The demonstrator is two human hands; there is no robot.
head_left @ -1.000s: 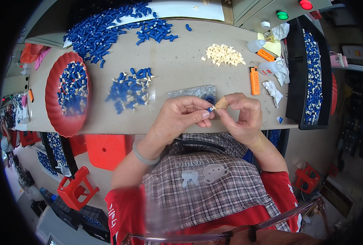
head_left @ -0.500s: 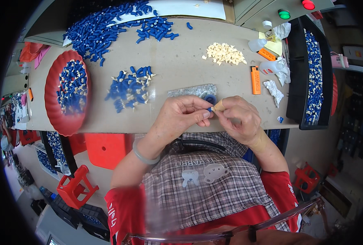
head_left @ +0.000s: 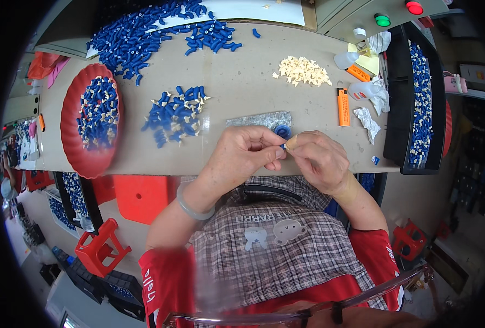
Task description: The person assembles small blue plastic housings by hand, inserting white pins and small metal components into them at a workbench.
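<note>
Head view: the left hand (head_left: 246, 154) and the right hand (head_left: 320, 159) meet at the near edge of the grey worktable (head_left: 242, 82), fingertips pinched together around a small blue plastic piece (head_left: 284, 146) that sits right between them, with a cream insert (head_left: 291, 141) pressed against it by the right fingers. Both hands are closed narrowly on these two parts. Just behind the hands lies a clear plastic bag (head_left: 259, 119), and a blue ring (head_left: 281, 131) rests at its right end. Farther back on the left sits a loose pile of blue pieces with cream inserts (head_left: 176, 113), and a red plate (head_left: 89, 127) of the same lies well to the left. A heap of cream inserts (head_left: 302, 71) and an orange lighter (head_left: 343, 106) lie to the right.

Compared with a second ago, the hands have stayed in the same spot; the right hand's fingers have turned slightly, and the piles are unchanged.
</note>
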